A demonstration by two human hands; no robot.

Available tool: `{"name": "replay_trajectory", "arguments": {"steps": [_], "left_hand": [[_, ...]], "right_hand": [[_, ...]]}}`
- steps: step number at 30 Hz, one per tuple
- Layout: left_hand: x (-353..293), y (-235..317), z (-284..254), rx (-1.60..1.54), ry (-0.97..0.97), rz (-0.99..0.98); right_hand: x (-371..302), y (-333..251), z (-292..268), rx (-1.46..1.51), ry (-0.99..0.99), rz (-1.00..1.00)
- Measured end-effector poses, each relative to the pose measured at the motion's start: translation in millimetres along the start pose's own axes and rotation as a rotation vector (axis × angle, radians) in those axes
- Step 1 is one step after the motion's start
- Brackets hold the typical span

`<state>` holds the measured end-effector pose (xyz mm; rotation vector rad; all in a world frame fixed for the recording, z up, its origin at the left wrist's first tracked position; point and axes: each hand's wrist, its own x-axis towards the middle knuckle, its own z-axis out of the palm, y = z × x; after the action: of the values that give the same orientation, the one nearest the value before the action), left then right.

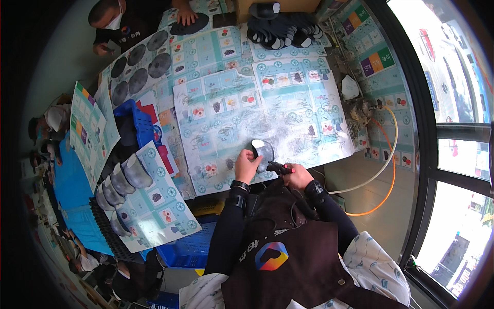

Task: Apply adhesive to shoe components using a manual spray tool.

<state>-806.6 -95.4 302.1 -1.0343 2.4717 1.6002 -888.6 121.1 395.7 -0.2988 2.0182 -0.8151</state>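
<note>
Tooling seems underway, left hand (247, 167) pinching grey piece (266, 153), right hand (299, 177) beside it clasping black tool (278, 168), next needing steady aim.

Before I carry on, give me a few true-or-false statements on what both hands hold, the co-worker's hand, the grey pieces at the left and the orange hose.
1. The left hand holds a dark grey cupped piece. True.
2. The right hand is empty. False: the right hand grips a black handheld tool.
3. The co-worker's hand lies on a dark flat oval piece. True.
4. The orange hose hangs at the person's left. False: the orange hose curves down at the right.
5. Several grey cupped pieces lie along the edge of the printed sheet at the left. True.
</note>
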Motion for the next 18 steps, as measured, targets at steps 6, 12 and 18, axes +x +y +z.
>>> {"name": "replay_trajectory", "arguments": {"steps": [6, 12, 18], "left_hand": [[5, -24, -10, 0.037, 0.083, -0.062], [4, -16, -24, 0.039, 0.06, -0.081], [-10, -50, -59, -0.276, 0.06, -0.296]], "right_hand": [[22, -25, -9, 0.18, 0.007, -0.105], [48, -40, -8, 0.036, 0.195, -0.069], [54, -40, -13, 0.036, 0.04, -0.1]]}}
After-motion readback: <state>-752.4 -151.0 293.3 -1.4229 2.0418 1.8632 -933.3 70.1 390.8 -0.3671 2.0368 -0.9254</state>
